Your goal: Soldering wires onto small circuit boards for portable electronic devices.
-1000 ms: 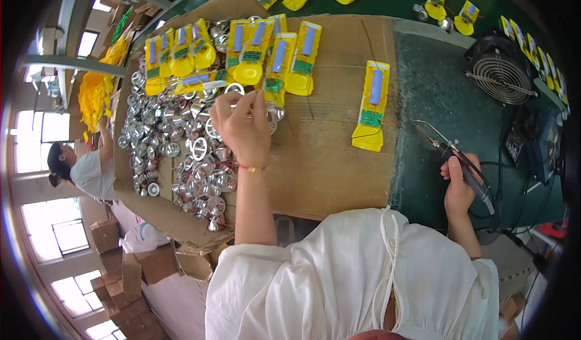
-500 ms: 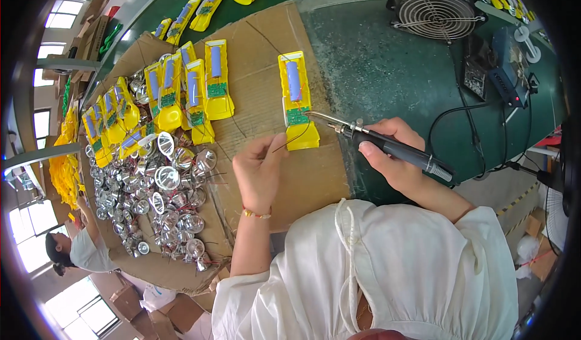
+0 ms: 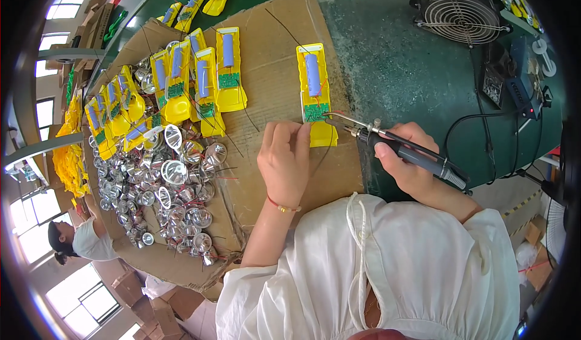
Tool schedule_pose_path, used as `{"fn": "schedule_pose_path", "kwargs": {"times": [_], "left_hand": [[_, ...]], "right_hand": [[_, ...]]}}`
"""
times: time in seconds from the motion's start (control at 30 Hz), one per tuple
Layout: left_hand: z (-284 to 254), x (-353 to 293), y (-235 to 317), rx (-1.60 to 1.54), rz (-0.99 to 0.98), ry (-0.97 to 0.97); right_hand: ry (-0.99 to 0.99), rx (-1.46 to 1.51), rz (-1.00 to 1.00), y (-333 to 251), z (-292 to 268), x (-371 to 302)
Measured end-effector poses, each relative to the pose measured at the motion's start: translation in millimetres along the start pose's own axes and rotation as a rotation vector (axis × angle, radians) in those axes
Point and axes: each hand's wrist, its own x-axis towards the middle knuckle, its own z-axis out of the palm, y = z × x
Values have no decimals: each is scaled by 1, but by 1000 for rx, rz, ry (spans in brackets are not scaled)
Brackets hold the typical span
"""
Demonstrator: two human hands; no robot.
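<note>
In front of me on the cardboard lies a yellow plastic housing [image 3: 324,135] with a blue cylindrical battery [image 3: 313,77] and a small green circuit board [image 3: 315,111]. My right hand [image 3: 408,158] grips a black soldering iron [image 3: 417,158], a thin metal tube clamped along it. Its tip is at the board's right edge; whether it touches cannot be told. Closed fingers of my left hand [image 3: 283,164] are at the housing's lower left edge, just below the board. What they pinch is hidden. A dark wire [image 3: 324,158] curves below the housing.
Several similar yellow housings [image 3: 230,68] lie left, beside a heap of silvery reflector cups [image 3: 175,172] with wires. A fan [image 3: 463,22] and a blue soldering station [image 3: 521,92] with cables stand at right on the green table [image 3: 399,68]. Another person [image 3: 91,240] is at far left.
My left hand has moved up and right to the housing; the wire end once visible at its fingertips is now hidden. The iron tip stays by the board. The whole view has shifted slightly.
</note>
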Motion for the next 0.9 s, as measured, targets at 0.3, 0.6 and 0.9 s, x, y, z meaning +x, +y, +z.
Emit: {"fn": "schedule_pose_path", "kwargs": {"times": [0.3, 0.6, 0.9], "left_hand": [[5, 2, -1, -46, -62, -25], [6, 1, -1, -18, -43, -11], [5, 3, 0, -17, -38, -13]], "right_hand": [[-38, -12, 114, -3, 0, -1], [-23, 13, 105, -2, -3, -4], [-1, 30, 132, -2, -3, -5]]}}
